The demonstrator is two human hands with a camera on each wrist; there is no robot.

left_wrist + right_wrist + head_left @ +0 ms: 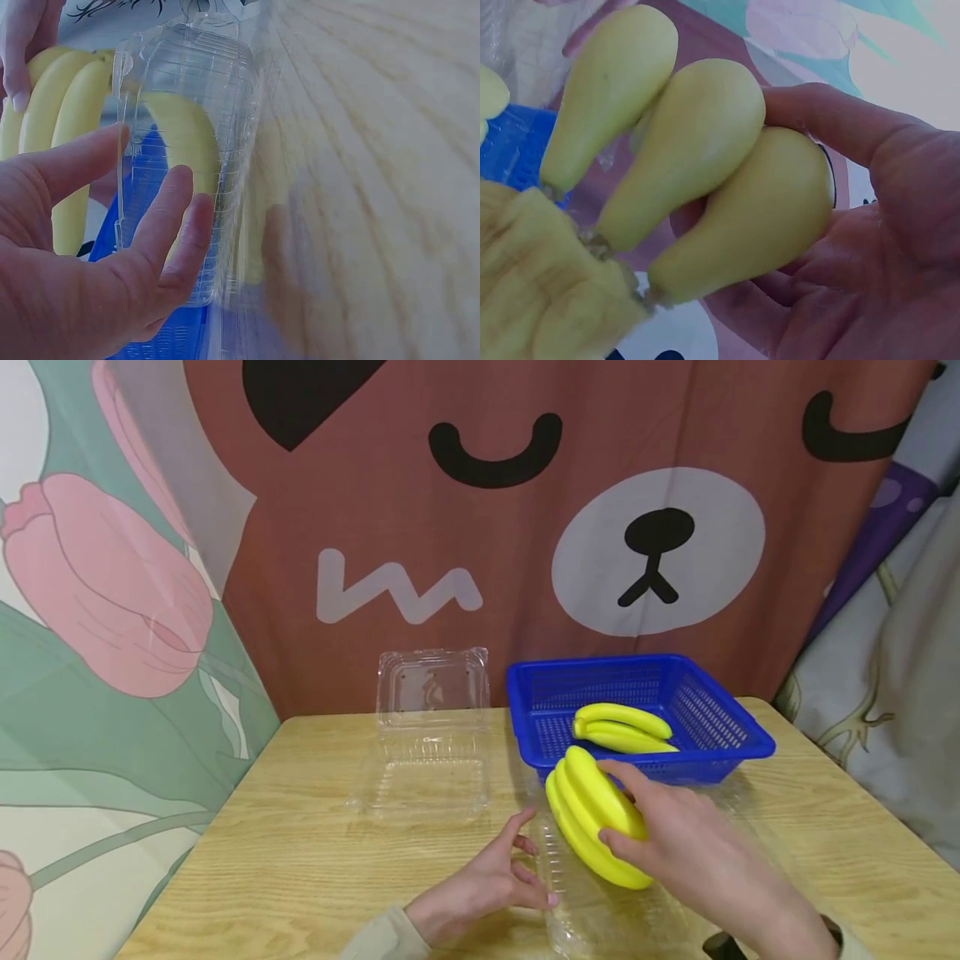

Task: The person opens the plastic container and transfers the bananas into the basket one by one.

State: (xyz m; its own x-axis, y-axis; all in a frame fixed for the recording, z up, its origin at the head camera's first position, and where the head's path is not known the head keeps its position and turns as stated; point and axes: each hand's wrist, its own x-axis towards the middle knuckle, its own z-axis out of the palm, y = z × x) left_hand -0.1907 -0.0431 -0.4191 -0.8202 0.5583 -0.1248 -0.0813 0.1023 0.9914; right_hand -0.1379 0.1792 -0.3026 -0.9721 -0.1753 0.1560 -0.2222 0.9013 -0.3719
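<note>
A bunch of yellow bananas is in my right hand, gripped from its right side between thumb and fingers. In the right wrist view, the rounded ends of several bananas lie against the right hand. The bunch is over a clear plastic container on the table. At the container's left side is my left hand, its fingers spread along the wall. In the left wrist view, the left hand has its fingertips at the container's clear wall, with yellow visible through it.
Behind the container stands a blue plastic basket with another bunch of bananas inside. A second clear clamshell container is on the wooden table at the left, its lid raised. A printed curtain hangs behind the table.
</note>
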